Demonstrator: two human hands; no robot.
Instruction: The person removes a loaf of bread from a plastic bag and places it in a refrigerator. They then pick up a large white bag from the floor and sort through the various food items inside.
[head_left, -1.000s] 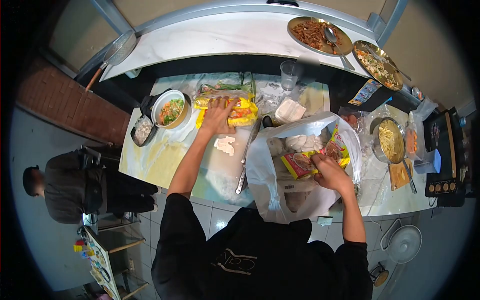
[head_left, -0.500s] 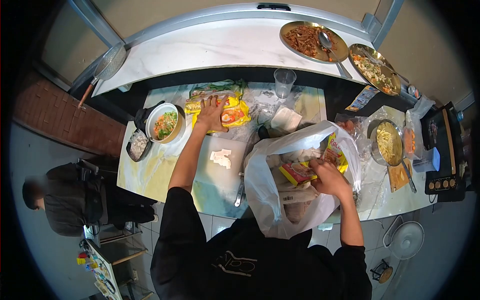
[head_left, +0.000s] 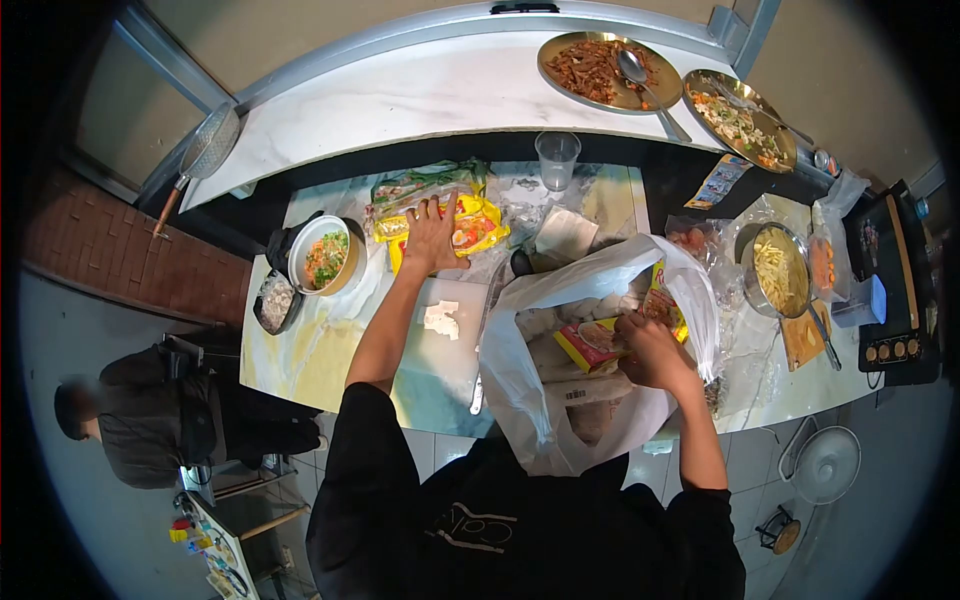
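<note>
My left hand [head_left: 432,238], fingers spread, rests on yellow noodle packets [head_left: 478,228] at the back of the table. Inside a white plastic bag [head_left: 530,400], my right hand [head_left: 652,350] has its fingers closed on a yellow and pink packet [head_left: 590,342]. A second packet with red lettering [head_left: 662,300] stands beside that hand at the bag's right side. More wrapped items lie in the bag, partly hidden. White pieces [head_left: 442,319] lie on a cutting board [head_left: 440,365] below my left hand, with a knife [head_left: 477,393] at its right edge.
A bowl of chopped vegetables [head_left: 326,262] and a black tray [head_left: 275,303] stand left. Behind are a plastic cup [head_left: 557,160] and two food platters [head_left: 590,72]. A pan of cut strips [head_left: 778,272] is right. Another person [head_left: 150,415] stands at far left.
The view has shifted a little. My left hand has spread its fingers over the yellow packets, which have shifted slightly. My right hand stays in the bag at the packet.
</note>
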